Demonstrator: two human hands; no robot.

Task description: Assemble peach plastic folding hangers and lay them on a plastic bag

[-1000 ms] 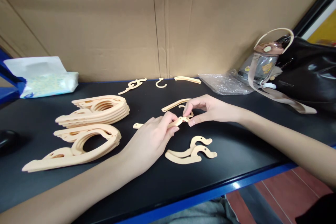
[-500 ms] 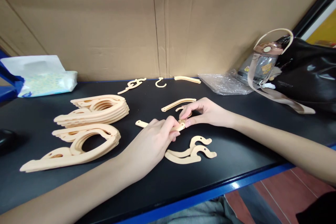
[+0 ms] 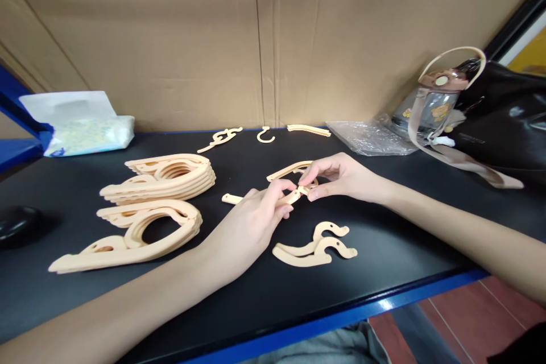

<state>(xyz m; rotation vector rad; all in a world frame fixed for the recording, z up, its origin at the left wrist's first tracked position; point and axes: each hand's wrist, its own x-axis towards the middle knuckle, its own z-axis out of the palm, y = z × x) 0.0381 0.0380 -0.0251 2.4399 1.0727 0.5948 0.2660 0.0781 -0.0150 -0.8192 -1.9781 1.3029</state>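
Observation:
My left hand (image 3: pixel 260 210) is closed around a narrow beige hanger arm (image 3: pixel 231 199), whose holed end sticks out past my fingertips. With thumb and fingertips, my right hand (image 3: pixel 341 179) pinches the small base of a beige hanger hook (image 3: pixel 303 189) against that end. Its curved part is mostly hidden behind my fingers. Just beyond my hands lies another straight hanger arm (image 3: pixel 281 172). Two curved hanger pieces (image 3: pixel 305 259) with round holes overlap on the table nearer to me.
Two stacks of folded beige hangers (image 3: pixel 157 187) stand on the left, near a tissue pack (image 3: pixel 91 135) and a black mouse (image 3: pixel 19 224). Along the back lie curved pieces (image 3: pixel 222 137), a loose hook (image 3: pixel 267 136), straight arms (image 3: pixel 309 129) and a plastic bag (image 3: pixel 371 139). A bottle (image 3: pixel 439 99) stands right.
The view has swung slightly left. My right fingers have lifted the hook's base a little and brought it against the end of the hanger arm in my left hand.

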